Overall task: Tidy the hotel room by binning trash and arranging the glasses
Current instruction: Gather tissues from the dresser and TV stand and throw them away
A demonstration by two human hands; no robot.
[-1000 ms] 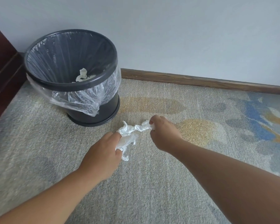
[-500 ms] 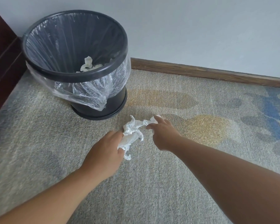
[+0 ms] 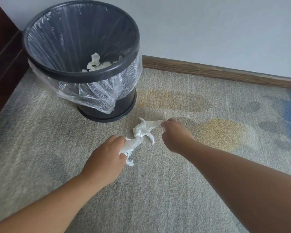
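While left hand [image 3: 106, 158] and right hand [image 3: 176, 133] each clutch crumpled tissue [image 3: 145, 128] (just above the carpet [image 3: 40, 148]), best carry both over the bin [image 3: 84, 76].

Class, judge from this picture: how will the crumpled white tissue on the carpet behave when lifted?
Probably floppy: the crumpled tissue shows loose twisted tails between the left hand and right hand. Likely light, since a small pinch seems to hold it. It might tear if the hands pull apart.

We record bright, diffuse light; glare streaks the bin liner [image 3: 97, 93] at 10 o'clock; detail softens toward 6 o'clock.
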